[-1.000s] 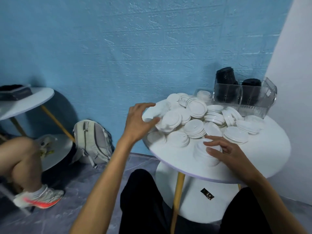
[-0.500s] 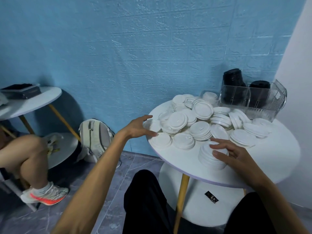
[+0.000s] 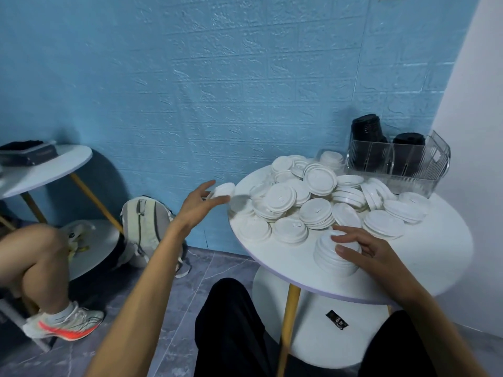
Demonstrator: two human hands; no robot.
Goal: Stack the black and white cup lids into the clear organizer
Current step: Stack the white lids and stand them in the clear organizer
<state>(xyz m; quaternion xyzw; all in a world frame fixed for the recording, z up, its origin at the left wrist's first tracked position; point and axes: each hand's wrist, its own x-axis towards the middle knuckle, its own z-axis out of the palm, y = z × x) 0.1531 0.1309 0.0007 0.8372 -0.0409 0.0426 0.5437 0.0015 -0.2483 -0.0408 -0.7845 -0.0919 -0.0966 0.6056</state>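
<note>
A heap of white cup lids point(image 3: 317, 197) covers the far half of the round white table point(image 3: 435, 254). Behind the heap, at the table's back right, stands the clear organizer point(image 3: 413, 172), with two stacks of black lids point(image 3: 366, 130) rising from its compartments. My left hand point(image 3: 200, 204) is at the table's left edge and pinches a single white lid point(image 3: 223, 189) between thumb and fingers; the lid is blurred. My right hand point(image 3: 367, 250) grips a short stack of white lids point(image 3: 330, 258) near the front of the table, fingers curled over its top.
A blue brick-pattern wall runs close behind the table, and a white wall stands to its right. To the left are a second white table point(image 3: 46, 170), a pale backpack point(image 3: 147, 227) on the floor, and another person's leg and shoe point(image 3: 62, 325).
My left hand has taken a white lid from the table's left edge and lifted it slightly off the rim. My right hand has stayed on the short stack.
</note>
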